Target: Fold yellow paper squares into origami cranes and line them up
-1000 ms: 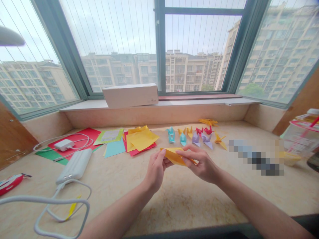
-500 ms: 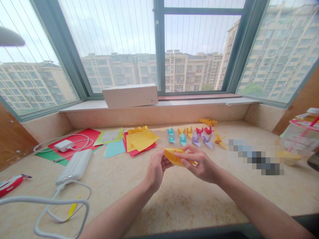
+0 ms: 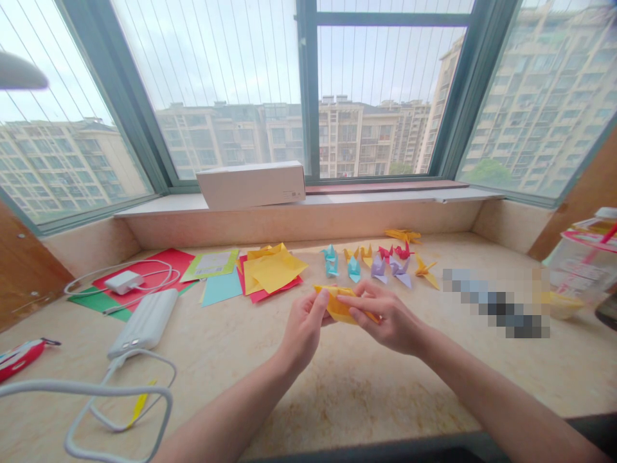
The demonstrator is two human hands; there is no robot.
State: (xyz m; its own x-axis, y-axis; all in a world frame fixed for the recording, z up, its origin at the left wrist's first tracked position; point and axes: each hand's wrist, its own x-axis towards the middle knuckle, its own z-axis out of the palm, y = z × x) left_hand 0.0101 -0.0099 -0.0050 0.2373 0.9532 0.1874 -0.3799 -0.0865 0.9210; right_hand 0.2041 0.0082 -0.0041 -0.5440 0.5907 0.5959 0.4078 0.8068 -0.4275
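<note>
A folded piece of yellow-orange paper (image 3: 340,307) hangs a little above the stone counter, held between both hands. My left hand (image 3: 303,328) pinches its left end with thumb and fingers closed. My right hand (image 3: 388,316) grips its right part, the forefinger lying along the top edge. Behind the hands, several small folded paper cranes (image 3: 378,262) in blue, yellow, purple and red stand in a loose row. A pile of yellow and red paper sheets (image 3: 270,270) lies to their left.
A white power bank (image 3: 143,321) with a looping cable (image 3: 116,392) lies at the left, near a charger (image 3: 124,280) on red and green sheets. A white box (image 3: 251,184) rests on the window sill. A clear plastic container (image 3: 581,263) stands at the right edge.
My left thumb has slid up over the paper's left end, and the paper has been squeezed shorter between the hands. The right hand has barely shifted.
</note>
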